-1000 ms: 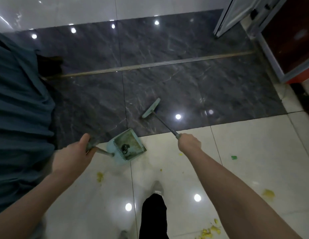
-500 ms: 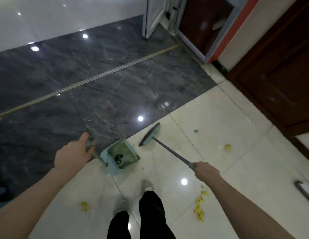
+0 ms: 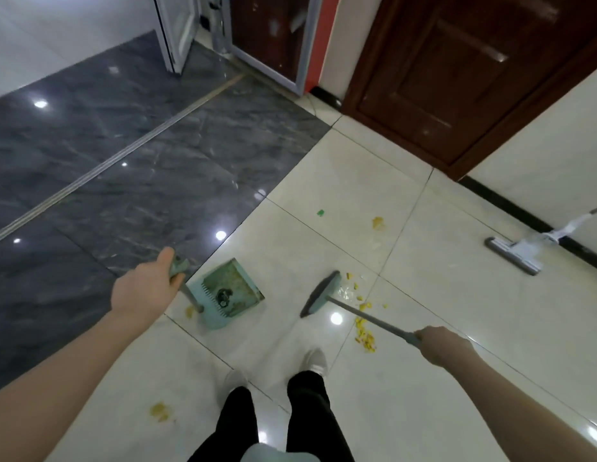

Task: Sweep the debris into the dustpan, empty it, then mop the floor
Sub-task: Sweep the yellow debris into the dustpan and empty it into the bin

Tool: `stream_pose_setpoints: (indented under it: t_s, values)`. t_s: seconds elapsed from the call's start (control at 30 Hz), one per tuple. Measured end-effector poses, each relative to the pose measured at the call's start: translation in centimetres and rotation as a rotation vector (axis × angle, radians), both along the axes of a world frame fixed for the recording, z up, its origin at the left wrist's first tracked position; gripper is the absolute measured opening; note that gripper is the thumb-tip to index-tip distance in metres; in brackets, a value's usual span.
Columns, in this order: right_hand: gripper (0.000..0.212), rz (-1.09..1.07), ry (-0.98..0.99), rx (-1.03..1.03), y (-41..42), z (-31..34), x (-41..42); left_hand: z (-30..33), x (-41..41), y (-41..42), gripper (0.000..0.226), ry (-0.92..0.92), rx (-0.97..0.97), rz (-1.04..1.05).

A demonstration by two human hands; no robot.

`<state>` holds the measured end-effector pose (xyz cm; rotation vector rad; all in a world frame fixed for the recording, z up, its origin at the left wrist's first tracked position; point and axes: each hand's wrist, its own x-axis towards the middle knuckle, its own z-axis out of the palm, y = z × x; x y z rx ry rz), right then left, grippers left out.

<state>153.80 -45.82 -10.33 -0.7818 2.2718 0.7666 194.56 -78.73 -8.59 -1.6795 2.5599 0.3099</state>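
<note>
My left hand (image 3: 145, 288) grips the handle of a pale green dustpan (image 3: 228, 295), which rests on the cream tiles with a dark clump inside. My right hand (image 3: 440, 343) holds the long handle of a green broom (image 3: 322, 293), its head standing on the floor just right of the dustpan. Yellow debris (image 3: 364, 331) is scattered beside and behind the broom head. More yellow bits lie at the far right (image 3: 378, 223), by the dustpan's rear (image 3: 189, 311) and near my left forearm (image 3: 160, 411). A small green scrap (image 3: 320, 212) lies farther out.
A flat mop (image 3: 514, 256) leans on the right wall, its head on the floor. A dark wooden door (image 3: 457, 68) stands ahead on the right. Dark grey marble tiles (image 3: 123, 195) with a metal strip cover the left. My feet (image 3: 314, 360) stand below the dustpan.
The view has swung right, bringing the door and mop into sight. The broom head moved from the dark tiles onto the cream tiles next to the yellow debris. The dustpan came along in my left hand.
</note>
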Motion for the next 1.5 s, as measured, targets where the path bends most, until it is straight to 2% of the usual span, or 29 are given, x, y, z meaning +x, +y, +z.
stream_pose_setpoints:
  t_s: [0.17, 0.43, 0.57, 0.7, 0.87, 1.1, 1.3, 1.5]
  values:
    - [0.028, 0.077, 0.002, -0.069, 0.9, 1.5, -1.8, 0.8, -1.0, 2.2, 0.035, -0.050, -0.019, -0.014]
    - [0.032, 0.130, -0.195, -0.287, -5.2, -1.1, -0.6, 1.2, -1.5, 7.0, 0.034, -0.152, -0.057, 0.034]
    - [0.040, 0.245, -0.205, -0.229, -8.4, -3.2, 0.7, 1.6, -1.3, 9.3, 0.035, -0.215, -0.048, 0.116]
    - [0.038, 0.382, -0.132, -0.156, -8.6, -3.8, 1.0, 1.9, -1.7, 11.6, 0.033, -0.246, -0.029, 0.151]
    - [0.039, 0.401, -0.094, -0.110, -3.0, -3.3, -2.5, 2.2, -4.1, 13.7, 0.035, -0.259, -0.031, 0.106]
    - [0.033, 0.213, -0.047, -0.050, 8.8, -1.2, -10.2, 2.1, -11.2, 15.2, 0.032, -0.227, -0.060, -0.020]
    - [0.032, 0.053, -0.049, -0.076, 18.2, 0.5, -13.1, 2.0, -17.3, 15.3, 0.030, -0.155, -0.060, -0.126]
    - [0.031, -0.028, -0.055, -0.106, 19.7, 3.0, -15.3, 2.2, -22.5, 12.1, 0.030, -0.081, -0.068, -0.196]
